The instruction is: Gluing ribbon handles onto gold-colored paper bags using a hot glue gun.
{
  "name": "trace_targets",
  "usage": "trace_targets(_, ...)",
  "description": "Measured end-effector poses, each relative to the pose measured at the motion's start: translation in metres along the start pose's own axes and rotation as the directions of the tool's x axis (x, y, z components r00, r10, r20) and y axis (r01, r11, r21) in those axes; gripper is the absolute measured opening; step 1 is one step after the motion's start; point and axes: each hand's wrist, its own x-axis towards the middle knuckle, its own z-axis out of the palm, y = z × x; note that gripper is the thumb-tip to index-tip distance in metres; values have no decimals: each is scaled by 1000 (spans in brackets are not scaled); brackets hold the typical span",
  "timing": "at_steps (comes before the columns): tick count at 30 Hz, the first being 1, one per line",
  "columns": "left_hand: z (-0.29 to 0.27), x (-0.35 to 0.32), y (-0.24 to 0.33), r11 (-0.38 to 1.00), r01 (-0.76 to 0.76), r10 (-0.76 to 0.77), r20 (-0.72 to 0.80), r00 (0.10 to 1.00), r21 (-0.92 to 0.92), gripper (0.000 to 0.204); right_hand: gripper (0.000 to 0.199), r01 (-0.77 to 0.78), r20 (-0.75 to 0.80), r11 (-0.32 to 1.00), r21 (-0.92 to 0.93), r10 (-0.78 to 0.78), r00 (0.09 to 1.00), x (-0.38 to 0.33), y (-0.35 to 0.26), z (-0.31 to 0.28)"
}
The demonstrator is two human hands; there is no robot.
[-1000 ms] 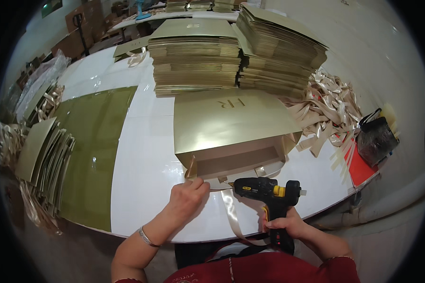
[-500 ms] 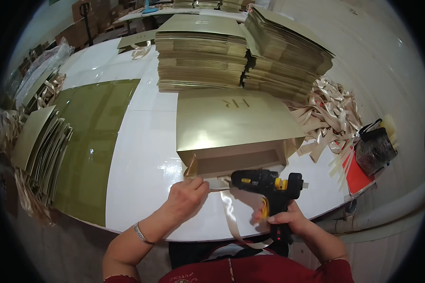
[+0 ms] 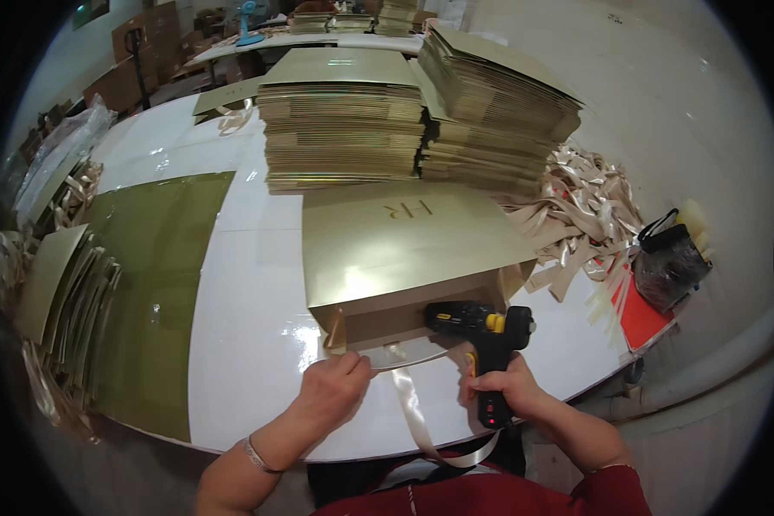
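A gold paper bag (image 3: 404,249) lies flat on the white table (image 3: 241,344), its open mouth facing me. My left hand (image 3: 331,391) pinches a pale satin ribbon (image 3: 413,408) at the bag's near edge; the ribbon loops down past the table edge. My right hand (image 3: 503,391) grips a black glue gun with yellow trim (image 3: 482,331), its nozzle pointing left into the bag's mouth.
Two tall stacks of flat gold bags (image 3: 344,129) stand behind the bag. A heap of loose ribbons (image 3: 585,215) lies at the right, beside a black bag (image 3: 666,262). A green-gold sheet (image 3: 159,292) and leaning gold sheets (image 3: 52,284) are at the left.
The glue gun has moved up and left, its nozzle now reaching the bag's mouth. My left hand stays on the ribbon at the bag's edge.
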Motion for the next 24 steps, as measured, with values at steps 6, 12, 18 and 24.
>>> trace_targets(6, 2, 0, 1, 1000, -3, 3, -17, 1000, 5, 15, 23, -127, -358, 825, -551, -97, 929, -16, -5, -40)
trace_targets(12, -2, 5, 7, 1000, 20, -19, -36, 999, 22, 17, 37, 36, -129, 964, -262, -72, 989, -30, -19, -66)
trace_targets(18, 0, 4, 8, 998, 15, -15, -13, 1000, 55, 18, 43, -182, 72, 959, 215, 171, 983, -51, -11, -76)
trace_targets(24, 0, 6, 8, 1000, 5, -4, -53, 999, 26, 19, 34, -84, -50, 991, 104, 90, 995, -55, 7, -75)
